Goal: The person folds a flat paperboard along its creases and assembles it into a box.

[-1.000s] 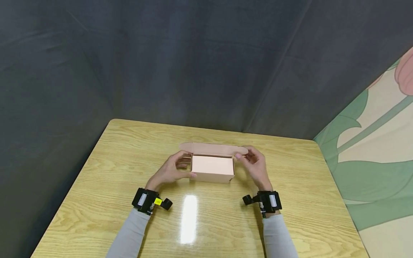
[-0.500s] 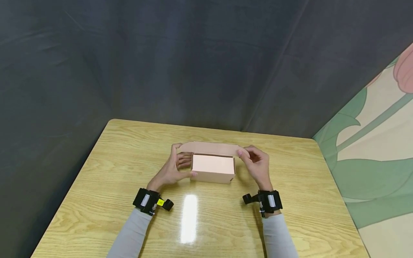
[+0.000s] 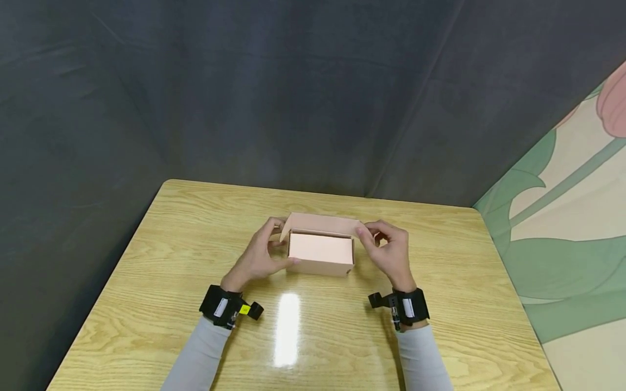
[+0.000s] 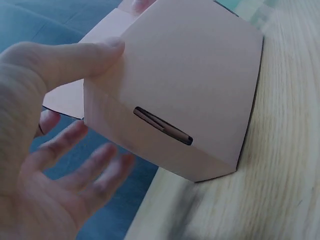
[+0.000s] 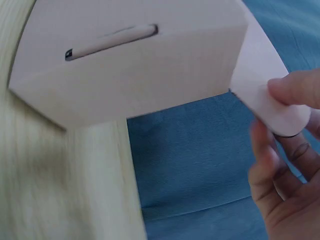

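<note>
A small pale pink cardboard box (image 3: 320,268) sits on the table, its lid (image 3: 323,223) raised along the back edge. My left hand (image 3: 256,255) holds the box's left end, thumb on the front upper edge and a fingertip behind the lid's left side flap (image 3: 285,229). That flap is bent down from the lid. In the right wrist view my right hand (image 5: 295,175) pinches the rounded right flap (image 5: 280,114) between thumb and fingers. A slot (image 4: 163,126) shows in the box's side in the left wrist view.
The wood-grain table (image 3: 195,217) extends around the box, with a light reflection in front. Dark cloth (image 3: 293,108) hangs behind the table's far edge, and a floral-patterned cloth (image 3: 577,217) lies to the right. Each wrist wears a black camera mount (image 3: 222,307).
The lid's left flap stuck out sideways and is now bent down, my left index finger moving in with it. My right fingers have closed on the right flap, which has angled downward.
</note>
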`<action>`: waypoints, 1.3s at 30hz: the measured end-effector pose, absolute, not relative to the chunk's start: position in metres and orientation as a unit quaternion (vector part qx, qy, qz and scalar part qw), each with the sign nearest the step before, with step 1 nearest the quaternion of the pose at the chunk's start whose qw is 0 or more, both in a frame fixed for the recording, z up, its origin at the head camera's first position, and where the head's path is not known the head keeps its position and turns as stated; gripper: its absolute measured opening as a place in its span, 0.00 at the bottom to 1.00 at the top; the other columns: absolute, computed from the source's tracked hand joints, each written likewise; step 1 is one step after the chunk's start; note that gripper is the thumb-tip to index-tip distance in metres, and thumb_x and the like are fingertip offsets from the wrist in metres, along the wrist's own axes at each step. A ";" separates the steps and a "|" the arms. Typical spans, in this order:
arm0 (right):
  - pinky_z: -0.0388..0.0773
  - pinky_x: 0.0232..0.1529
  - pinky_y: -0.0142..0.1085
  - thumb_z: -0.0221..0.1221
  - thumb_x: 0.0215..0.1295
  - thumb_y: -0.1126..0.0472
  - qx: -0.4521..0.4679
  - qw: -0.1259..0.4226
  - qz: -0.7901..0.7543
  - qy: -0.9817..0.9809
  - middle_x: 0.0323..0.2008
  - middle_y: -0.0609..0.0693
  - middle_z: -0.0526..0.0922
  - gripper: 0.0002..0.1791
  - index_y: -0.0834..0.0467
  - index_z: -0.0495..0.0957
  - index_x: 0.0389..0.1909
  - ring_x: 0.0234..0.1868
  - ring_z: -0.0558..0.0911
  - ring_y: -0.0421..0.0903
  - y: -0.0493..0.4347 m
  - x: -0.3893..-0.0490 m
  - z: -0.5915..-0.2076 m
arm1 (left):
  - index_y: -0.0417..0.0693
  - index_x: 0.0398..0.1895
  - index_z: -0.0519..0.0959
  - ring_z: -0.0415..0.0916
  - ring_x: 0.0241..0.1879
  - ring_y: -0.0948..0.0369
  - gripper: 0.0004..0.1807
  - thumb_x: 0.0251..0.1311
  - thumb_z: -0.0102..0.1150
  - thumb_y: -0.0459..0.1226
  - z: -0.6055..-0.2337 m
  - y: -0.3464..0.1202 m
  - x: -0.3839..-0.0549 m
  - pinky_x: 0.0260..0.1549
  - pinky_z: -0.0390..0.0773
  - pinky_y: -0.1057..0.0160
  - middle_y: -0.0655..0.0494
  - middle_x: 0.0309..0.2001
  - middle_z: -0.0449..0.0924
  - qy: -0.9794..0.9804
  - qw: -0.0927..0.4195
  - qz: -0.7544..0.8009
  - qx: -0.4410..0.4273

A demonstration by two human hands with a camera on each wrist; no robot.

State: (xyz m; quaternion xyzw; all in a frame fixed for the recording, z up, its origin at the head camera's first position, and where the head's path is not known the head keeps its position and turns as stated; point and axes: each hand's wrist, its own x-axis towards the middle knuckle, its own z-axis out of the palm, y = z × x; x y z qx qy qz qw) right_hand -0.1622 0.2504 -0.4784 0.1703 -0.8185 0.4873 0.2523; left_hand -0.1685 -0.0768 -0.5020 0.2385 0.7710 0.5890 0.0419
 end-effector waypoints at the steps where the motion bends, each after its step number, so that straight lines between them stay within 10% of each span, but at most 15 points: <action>1: 0.69 0.23 0.33 0.72 0.63 0.73 0.172 0.254 0.478 -0.823 0.23 0.54 0.84 0.04 0.62 0.90 0.33 0.22 0.74 0.42 0.250 -0.161 -0.477 | 0.48 0.62 0.70 0.73 0.71 0.47 0.39 0.51 0.86 0.37 -0.501 -0.077 -0.168 0.61 0.84 0.49 0.47 0.75 0.70 0.785 0.026 0.572 0.237; 8: 0.74 0.24 0.25 0.73 0.65 0.66 0.177 0.235 0.439 -0.849 0.26 0.51 0.86 0.06 0.61 0.90 0.42 0.22 0.77 0.40 0.246 -0.155 -0.467 | 0.48 0.48 0.70 0.75 0.68 0.49 0.33 0.47 0.88 0.37 -0.489 -0.075 -0.162 0.55 0.84 0.47 0.47 0.75 0.73 0.823 -0.022 0.512 0.244; 16: 0.80 0.27 0.28 0.74 0.66 0.62 0.170 0.181 0.441 -0.862 0.33 0.49 0.87 0.09 0.57 0.90 0.45 0.26 0.82 0.39 0.244 -0.151 -0.464 | 0.46 0.68 0.67 0.78 0.56 0.51 0.47 0.48 0.88 0.38 -0.486 -0.074 -0.160 0.53 0.83 0.45 0.45 0.61 0.79 0.840 -0.043 0.478 0.253; 24: 0.83 0.26 0.31 0.67 0.75 0.61 0.161 0.126 0.490 -0.847 0.36 0.51 0.85 0.06 0.55 0.89 0.48 0.25 0.87 0.51 0.246 -0.147 -0.463 | 0.44 0.69 0.69 0.76 0.49 0.48 0.46 0.48 0.88 0.37 -0.482 -0.073 -0.156 0.48 0.83 0.44 0.42 0.54 0.77 0.855 -0.078 0.440 0.262; 39: 0.88 0.30 0.36 0.63 0.79 0.59 0.150 0.077 0.530 -0.831 0.42 0.57 0.86 0.10 0.57 0.89 0.53 0.27 0.87 0.61 0.247 -0.146 -0.460 | 0.50 0.80 0.65 0.84 0.49 0.55 0.55 0.49 0.86 0.30 -0.479 -0.074 -0.158 0.53 0.87 0.55 0.46 0.67 0.78 0.836 -0.069 0.458 0.293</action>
